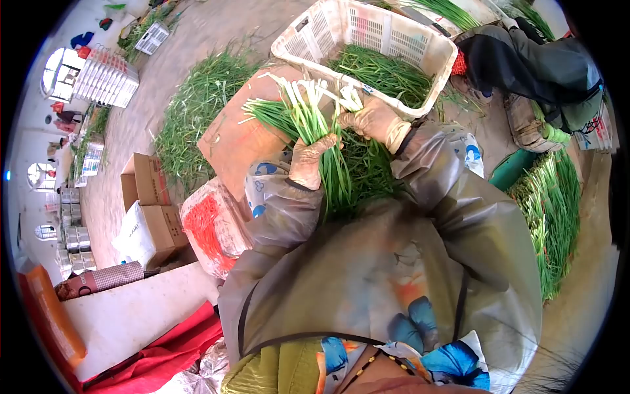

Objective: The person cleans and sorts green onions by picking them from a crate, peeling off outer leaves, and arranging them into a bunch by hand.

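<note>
Left hand (308, 163): fingers wrapped around green stalks (308, 121), white ends above them. Right hand (377, 123): fingers pinching a smaller bunch (350, 100) alongside. Recommended: light grip, ends level, stalks unbruised.

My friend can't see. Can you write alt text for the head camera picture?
A person's left hand grips a bunch of white-ended green stalks while the right hand holds a few more stalks. Beyond them, a white crate holds greens, and a green pile lies on the floor.
</note>
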### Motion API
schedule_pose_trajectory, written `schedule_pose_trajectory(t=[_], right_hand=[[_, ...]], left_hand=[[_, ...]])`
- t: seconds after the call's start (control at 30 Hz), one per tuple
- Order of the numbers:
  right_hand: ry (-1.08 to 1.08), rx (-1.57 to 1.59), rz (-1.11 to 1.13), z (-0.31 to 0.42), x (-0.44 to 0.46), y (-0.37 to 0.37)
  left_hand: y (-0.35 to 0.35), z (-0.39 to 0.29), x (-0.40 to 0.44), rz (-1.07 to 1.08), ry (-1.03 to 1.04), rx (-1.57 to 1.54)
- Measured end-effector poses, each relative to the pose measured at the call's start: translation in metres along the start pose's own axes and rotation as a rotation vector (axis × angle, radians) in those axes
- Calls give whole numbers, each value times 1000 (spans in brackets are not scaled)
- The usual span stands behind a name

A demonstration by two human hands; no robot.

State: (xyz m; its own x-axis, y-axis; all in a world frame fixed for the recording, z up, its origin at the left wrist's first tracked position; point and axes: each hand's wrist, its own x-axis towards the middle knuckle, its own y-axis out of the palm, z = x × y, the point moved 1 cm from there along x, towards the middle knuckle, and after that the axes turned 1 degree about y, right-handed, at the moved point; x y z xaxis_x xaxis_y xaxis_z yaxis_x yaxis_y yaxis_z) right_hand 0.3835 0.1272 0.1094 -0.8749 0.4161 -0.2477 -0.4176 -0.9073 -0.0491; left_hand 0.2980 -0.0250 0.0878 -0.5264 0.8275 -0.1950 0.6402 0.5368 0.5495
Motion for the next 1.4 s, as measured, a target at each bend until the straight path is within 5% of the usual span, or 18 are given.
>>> schedule_pose_trajectory(t=[0.1,0.17,0.2,0.23,0.3,0.33,0.43,0.47,0.63,0.77,0.87,0.97,1.03,1.23,1.4], right_hand=[[35,-70,10,4,-2,0],[-151,-425,-66,13,-8,0],[-577,-729,-298,-1,2,0],[-576,-730,-298,-7,2,-8],[27,-76,-69,17,-15,-16],[62,49,-10,18,-18,-22],[79,41,-143,14,-13,-10],[-71,54,-130,11,-12,2],[-75,165,-7,0,-2,13],[-323,-316,-98,-12,5,-4],[-239,-314,-100,-13,7,-24],[48,6,-115,-8,-4,-42],[43,93,-162,-11,-4,-41],[-118,96,-18,6,-14,6],[1,109,70,-8,-3,7]], left_hand=[[-3,1,3,9,55,89],[-12,7,8,0,78,123],[-14,8,8,-40,76,129],[-17,10,9,-80,75,137],[-23,7,8,-92,36,49],[-25,6,8,-89,30,44],[-16,7,7,-61,34,11],[-13,9,9,-23,43,33],[-9,12,9,-78,84,4],[-29,6,9,-21,69,2],[-44,6,10,86,21,-205],[-47,-1,7,124,16,-178],[-48,-2,9,-85,-14,3],[-18,18,17,47,139,94],[-5,17,13,32,263,92]])
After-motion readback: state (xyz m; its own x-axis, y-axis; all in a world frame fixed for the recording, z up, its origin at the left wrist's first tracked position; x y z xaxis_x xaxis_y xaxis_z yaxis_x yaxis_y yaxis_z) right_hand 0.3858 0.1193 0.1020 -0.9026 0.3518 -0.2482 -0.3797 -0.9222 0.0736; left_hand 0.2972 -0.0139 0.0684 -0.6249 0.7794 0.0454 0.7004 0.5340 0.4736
